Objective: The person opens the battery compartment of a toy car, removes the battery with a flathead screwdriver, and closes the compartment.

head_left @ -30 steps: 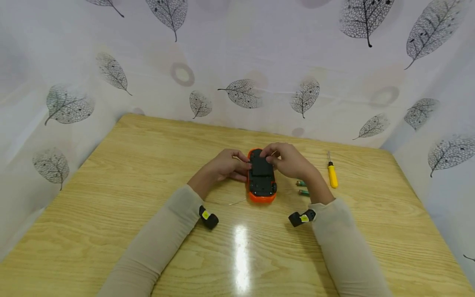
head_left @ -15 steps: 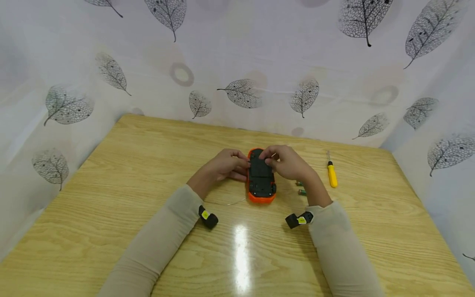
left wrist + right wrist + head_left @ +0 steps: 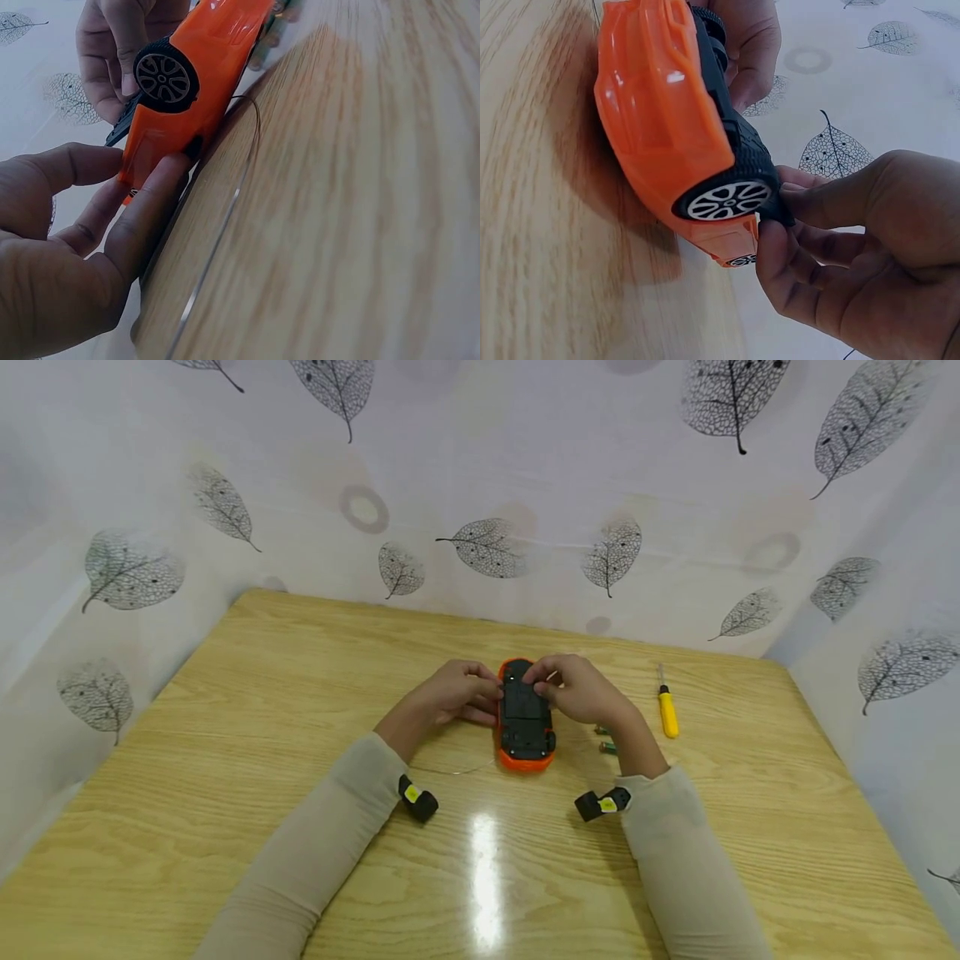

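Observation:
An orange toy car (image 3: 526,763) lies upside down, its black underside facing up. Around its left side, my left hand (image 3: 459,693) holds the body between thumb and fingers. Over the underside, my right hand (image 3: 576,688) pinches a black cover (image 3: 524,702), thumb and fingertips at one edge. From the right wrist view, a dark edge of that cover (image 3: 778,211) sits between thumb and forefinger, close to a wheel (image 3: 729,201). The left wrist view has the car's orange side (image 3: 206,64), with the cover (image 3: 122,121) jutting beyond the body.
Green batteries (image 3: 607,747) lie right of the car, partly hidden by the right forearm. A yellow screwdriver (image 3: 668,714) rests farther right. A thin wire (image 3: 217,244) runs from the car across the wooden table (image 3: 300,643). A leaf-patterned cloth hangs behind.
The black cover, earlier standing higher, now lies flatter against the underside. My right hand and forearm have shifted slightly left and nearer. The left hand keeps its hold on the toy car.

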### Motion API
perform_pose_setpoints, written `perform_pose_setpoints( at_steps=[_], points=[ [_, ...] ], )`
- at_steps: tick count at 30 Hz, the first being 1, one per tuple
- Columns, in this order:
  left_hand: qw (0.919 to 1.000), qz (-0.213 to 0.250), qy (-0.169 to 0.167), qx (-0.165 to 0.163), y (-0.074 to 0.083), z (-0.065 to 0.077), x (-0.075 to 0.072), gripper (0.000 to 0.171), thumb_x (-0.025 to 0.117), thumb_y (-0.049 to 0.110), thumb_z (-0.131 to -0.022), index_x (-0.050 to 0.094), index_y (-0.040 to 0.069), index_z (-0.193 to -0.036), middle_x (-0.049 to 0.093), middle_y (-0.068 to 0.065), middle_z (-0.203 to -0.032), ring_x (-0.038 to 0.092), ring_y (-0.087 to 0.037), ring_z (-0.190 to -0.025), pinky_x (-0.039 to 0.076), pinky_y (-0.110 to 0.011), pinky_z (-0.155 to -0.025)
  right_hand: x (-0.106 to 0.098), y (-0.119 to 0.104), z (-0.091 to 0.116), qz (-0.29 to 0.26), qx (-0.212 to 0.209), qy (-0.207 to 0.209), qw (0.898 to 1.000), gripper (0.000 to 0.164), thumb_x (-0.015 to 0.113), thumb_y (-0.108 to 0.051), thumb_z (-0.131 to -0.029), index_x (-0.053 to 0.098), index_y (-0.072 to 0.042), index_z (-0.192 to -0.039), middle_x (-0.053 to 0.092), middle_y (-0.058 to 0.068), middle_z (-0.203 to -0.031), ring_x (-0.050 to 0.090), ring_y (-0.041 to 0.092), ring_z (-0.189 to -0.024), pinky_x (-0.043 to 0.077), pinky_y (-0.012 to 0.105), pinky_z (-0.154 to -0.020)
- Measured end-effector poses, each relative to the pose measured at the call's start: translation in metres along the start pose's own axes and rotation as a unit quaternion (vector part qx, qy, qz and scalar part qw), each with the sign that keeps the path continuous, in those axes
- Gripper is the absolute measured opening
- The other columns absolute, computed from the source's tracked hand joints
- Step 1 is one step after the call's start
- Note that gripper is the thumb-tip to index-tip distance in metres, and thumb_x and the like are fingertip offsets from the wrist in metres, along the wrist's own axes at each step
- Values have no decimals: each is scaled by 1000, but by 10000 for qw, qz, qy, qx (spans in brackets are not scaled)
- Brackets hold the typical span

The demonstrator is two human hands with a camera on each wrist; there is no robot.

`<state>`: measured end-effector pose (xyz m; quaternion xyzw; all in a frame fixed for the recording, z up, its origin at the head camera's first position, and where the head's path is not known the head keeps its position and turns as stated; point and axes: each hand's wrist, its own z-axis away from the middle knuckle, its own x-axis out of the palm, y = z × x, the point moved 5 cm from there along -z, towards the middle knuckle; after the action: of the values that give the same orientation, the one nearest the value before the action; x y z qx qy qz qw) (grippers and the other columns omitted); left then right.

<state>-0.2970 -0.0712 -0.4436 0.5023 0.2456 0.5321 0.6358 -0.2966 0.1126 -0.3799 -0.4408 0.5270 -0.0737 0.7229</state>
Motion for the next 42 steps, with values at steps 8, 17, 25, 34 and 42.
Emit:
perform_pose_setpoints(
  at_steps=[8,17,25,34,42],
  points=[
    [10000,-21,30,4,0,0,-1,16,64,-6,-93,62,-2,-108,69,-17,-95,72,-26,-80,65,-42,-70,-1,0,1,-52,40,18,10000,18,58,-1,-103,71,-3,-115,67,16,-114,66,29,-95,63,44,-77],
    [10000,-39,27,-12,-2,-3,-2,17,64,-5,-93,62,-2,-110,70,-17,-95,72,-26,-80,65,-42,-71,-3,-1,3,-231,85,-128,9996,18,56,1,-103,70,-1,-116,64,17,-113,65,30,-96,64,46,-78],
    [10000,-25,47,-44,-2,-2,-2,18,64,-5,-93,62,-2,-111,70,-18,-95,71,-26,-80,65,-42,-71,-2,2,0,-202,141,-138,9996,19,56,1,-103,70,-2,-116,65,17,-115,66,29,-96,63,45,-79],
    [10000,-46,16,-50,0,-2,-1,18,65,-5,-93,62,-2,-111,70,-17,-95,71,-26,-81,65,-42,-72,-2,4,0,-163,159,-106,9997,20,55,2,-103,70,-1,-116,66,16,-114,66,28,-95,64,43,-78],
    [9999,-68,50,-104,0,-2,-1,17,65,-4,-94,63,-1,-111,71,-17,-96,72,-25,-82,65,-42,-72,-2,1,0,-177,115,-76,9997,19,56,0,-103,70,-1,-115,67,16,-113,66,28,-92,63,49,-78]
  ],
)
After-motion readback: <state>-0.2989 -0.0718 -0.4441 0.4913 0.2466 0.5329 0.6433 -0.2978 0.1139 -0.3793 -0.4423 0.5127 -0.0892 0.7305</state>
